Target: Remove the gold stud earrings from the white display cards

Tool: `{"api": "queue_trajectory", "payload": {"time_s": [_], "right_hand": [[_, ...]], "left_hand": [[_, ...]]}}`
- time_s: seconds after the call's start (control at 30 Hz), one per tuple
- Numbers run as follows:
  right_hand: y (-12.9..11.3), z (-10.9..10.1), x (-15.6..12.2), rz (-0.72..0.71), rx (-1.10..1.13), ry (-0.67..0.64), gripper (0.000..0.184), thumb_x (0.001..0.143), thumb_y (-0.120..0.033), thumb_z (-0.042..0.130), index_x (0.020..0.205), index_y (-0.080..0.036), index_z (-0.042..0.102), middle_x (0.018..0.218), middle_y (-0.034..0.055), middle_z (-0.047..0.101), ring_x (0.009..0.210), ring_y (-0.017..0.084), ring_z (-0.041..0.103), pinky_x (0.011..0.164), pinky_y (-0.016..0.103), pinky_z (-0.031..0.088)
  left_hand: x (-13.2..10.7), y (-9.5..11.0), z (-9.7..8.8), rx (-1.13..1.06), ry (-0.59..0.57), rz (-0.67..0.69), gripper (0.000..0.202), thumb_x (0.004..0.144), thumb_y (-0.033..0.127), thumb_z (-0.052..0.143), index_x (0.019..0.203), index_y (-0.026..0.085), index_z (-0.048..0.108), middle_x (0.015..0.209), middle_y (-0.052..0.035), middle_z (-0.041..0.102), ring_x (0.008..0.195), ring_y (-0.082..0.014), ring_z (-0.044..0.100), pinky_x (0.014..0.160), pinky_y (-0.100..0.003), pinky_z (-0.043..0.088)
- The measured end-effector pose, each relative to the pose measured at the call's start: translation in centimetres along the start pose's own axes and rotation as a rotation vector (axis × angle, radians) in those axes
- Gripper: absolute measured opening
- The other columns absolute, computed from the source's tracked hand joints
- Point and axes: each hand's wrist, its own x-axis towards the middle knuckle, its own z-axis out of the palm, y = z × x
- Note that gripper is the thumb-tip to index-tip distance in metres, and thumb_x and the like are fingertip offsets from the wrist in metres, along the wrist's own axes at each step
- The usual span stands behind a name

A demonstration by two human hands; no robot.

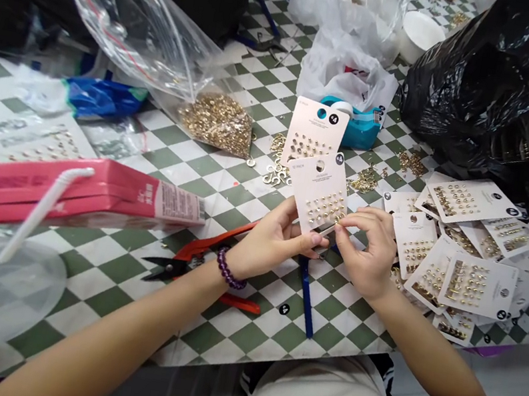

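My left hand (272,238) grips the lower edge of a pale pink earring card (319,190) studded with rows of gold earrings, held upright over the checked table (125,269). My right hand (371,250) is pinched at the card's lower right corner, fingers closed on a small metal piece I cannot make out. A purple bead bracelet (230,272) sits on my left wrist. A second, similar card (313,132) lies flat just behind the held one.
Several filled earring cards (467,259) are piled at the right. Red-handled snips (193,260) and a blue tool (306,296) lie near my wrists. A clear bag of gold parts (216,121), a pink box (93,193), a teal tape dispenser (358,122) and black bags (506,90) surround them.
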Motion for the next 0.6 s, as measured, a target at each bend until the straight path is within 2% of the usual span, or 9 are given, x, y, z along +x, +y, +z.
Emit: {"api": "queue_trajectory", "payload": {"time_s": [0.17,0.27,0.5,0.6], "right_hand": [[0.02,0.29,-0.34,-0.002,0.019,-0.048,0.016,0.082,-0.01,0.06,0.092,-0.023,0.06,0.083,0.0005,0.066,0.091,0.018,0.055,0.078,0.035,0.05],[0.06,0.41,-0.44,0.016,0.041,-0.038,0.018,0.082,-0.009,0.058,0.093,-0.023,0.062,0.085,0.0005,0.067,0.091,0.017,0.054,0.079,0.035,0.049],[0.12,0.33,-0.57,0.04,0.039,-0.049,0.013,0.081,-0.009,0.057,0.084,-0.021,0.056,0.08,0.0004,0.064,0.087,0.018,0.054,0.077,0.033,0.05],[0.15,0.33,-0.7,0.055,0.049,-0.058,0.015,0.08,-0.007,0.058,0.084,-0.021,0.056,0.08,0.0003,0.064,0.088,0.017,0.053,0.078,0.032,0.049]], "left_hand": [[0.03,-0.02,0.0,0.055,0.062,0.0,0.054,0.072,0.031,0.076,0.11,0.013,0.044,0.117,-0.0166,0.06,0.093,-0.0237,0.067,0.062,-0.022,0.06],[0.04,-0.13,0.01,0.085,0.08,0.0,0.054,0.071,0.032,0.077,0.11,0.013,0.044,0.114,-0.0161,0.061,0.092,-0.0245,0.067,0.062,-0.024,0.06],[0.22,-0.73,-0.08,0.14,0.099,0.06,0.059,0.065,0.035,0.081,0.11,0.017,0.046,0.1,-0.0078,0.063,0.08,-0.0183,0.066,0.061,-0.025,0.059],[0.22,-0.84,-0.05,0.128,0.058,0.07,0.058,0.067,0.033,0.08,0.111,0.017,0.047,0.099,-0.007,0.063,0.08,-0.0172,0.065,0.061,-0.023,0.059]]}}
